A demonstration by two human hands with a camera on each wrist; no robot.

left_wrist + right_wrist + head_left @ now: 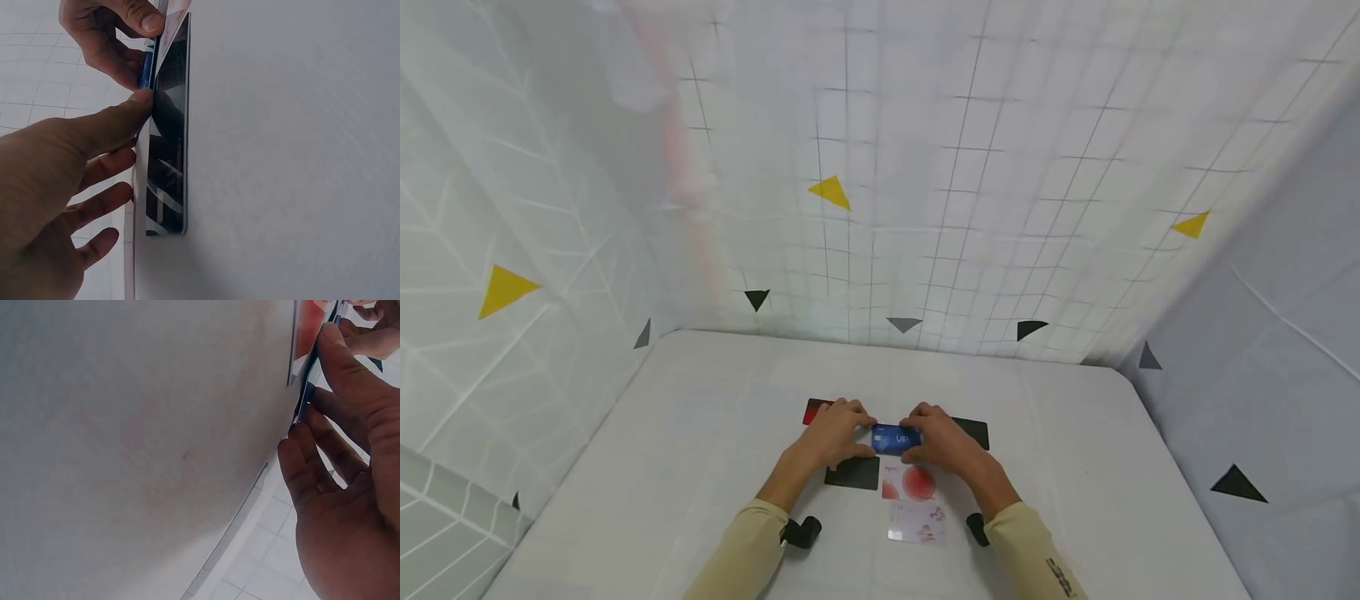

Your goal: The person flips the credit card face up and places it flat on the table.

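A blue card printed "VIP" lies between my two hands, its long side running left to right. My left hand holds its left end, with the thumb at the near corner and a fingertip at the far one. My right hand grips the right end the same way and covers part of it. In the left wrist view, a glossy dark card lies beside the left thumb. In the right wrist view, the blue card shows edge-on at the right fingers. Whether it touches the table cannot be told.
On the white table, a red-and-black card sits partly behind the left hand. A dark card lies by the right hand. Nearer me are another dark card, a card with a red circle and a pale flowered card.
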